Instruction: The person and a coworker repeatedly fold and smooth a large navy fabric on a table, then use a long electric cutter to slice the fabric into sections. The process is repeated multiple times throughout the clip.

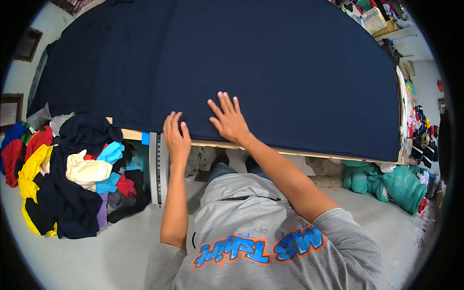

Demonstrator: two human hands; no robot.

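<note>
A wide sheet of dark navy fabric covers the table, its near edge running along the table's front. My right hand lies on the cloth just in from that edge, fingers spread and pointing away from me. To its left, my left hand is at the fabric's near edge, fingers stretched out and touching the cloth; nothing shows in its grip. Soft creases run through the fabric toward the left, while the middle and right parts look smooth.
A heap of mixed coloured cloth pieces sits at the left, beside a grey perforated metal post. Green wrapped bundles lie on the floor at the right. The wooden table edge shows under the fabric. Cluttered shelves stand at the far right.
</note>
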